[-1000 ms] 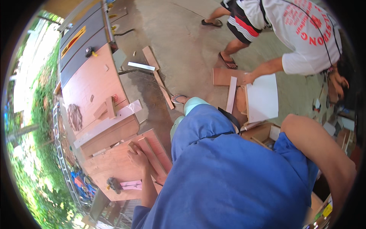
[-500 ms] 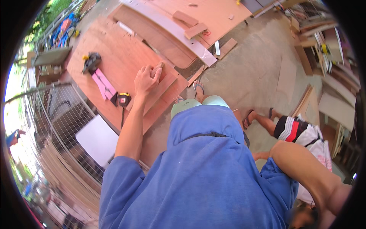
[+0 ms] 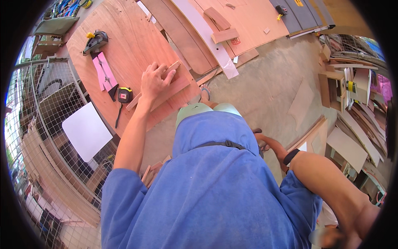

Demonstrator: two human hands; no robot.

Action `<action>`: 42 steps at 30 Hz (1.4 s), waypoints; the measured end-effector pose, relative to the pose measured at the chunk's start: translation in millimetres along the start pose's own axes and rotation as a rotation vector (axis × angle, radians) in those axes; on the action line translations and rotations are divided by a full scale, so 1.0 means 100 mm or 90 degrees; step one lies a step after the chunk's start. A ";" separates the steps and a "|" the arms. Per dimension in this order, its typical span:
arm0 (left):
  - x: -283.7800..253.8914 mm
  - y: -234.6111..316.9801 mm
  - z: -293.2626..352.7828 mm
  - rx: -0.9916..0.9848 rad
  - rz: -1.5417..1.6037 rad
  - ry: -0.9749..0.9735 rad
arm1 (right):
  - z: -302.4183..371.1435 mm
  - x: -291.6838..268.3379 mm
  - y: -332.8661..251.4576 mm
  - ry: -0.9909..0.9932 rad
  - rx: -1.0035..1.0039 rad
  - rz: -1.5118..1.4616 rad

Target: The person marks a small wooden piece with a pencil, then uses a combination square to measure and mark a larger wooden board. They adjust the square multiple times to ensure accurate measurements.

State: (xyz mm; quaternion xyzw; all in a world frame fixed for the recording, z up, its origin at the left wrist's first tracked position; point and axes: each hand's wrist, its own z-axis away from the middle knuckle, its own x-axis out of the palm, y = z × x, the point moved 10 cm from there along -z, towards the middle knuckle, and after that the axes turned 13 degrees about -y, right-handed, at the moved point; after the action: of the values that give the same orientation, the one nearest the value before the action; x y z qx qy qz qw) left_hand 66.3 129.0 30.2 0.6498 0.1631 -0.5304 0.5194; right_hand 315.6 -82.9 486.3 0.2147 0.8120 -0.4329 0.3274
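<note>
- Wooden strip (image 3: 173, 67): atop plywood counter (image 3: 120, 37), under left hand (image 3: 154, 83), pinched between thumb and fingers.
- Right arm (image 3: 331, 178): bent; hand indistinct, state impossible to tell.
- Wire-mesh enclosure (image 3: 58, 61): long boards (image 3: 54, 172) visible through.

view swung left, grey tabletop (image 3: 297, 20) now upper right, co-worker (image 3: 274, 147) mostly hidden by right arm (image 3: 331, 178)

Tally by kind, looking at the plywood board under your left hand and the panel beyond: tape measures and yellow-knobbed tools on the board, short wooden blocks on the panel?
Tape measure: 1
Yellow-knobbed black tool: 1
Short wooden blocks: 2
Total: 4
</note>
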 end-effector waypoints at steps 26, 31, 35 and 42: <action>-0.07 -0.09 -0.15 -0.006 0.206 -0.052 | -0.08 -0.09 0.11 -0.007 -0.031 -0.017; -0.02 -0.09 -0.18 -0.012 0.169 -0.020 | -0.08 -0.06 0.04 -0.002 -0.033 -0.014; -0.14 0.01 -0.16 0.064 0.036 0.098 | -0.09 -0.03 -0.03 -0.006 -0.040 -0.012; 0.10 -0.08 -0.14 0.032 0.155 0.063 | -0.13 0.00 -0.09 -0.003 -0.064 -0.016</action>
State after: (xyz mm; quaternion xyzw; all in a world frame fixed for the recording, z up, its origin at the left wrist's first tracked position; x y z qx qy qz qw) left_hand 70.8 141.0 16.3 0.7028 0.0949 -0.4350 0.5548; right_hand 305.4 -76.3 496.9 0.1869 0.8346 -0.3958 0.3343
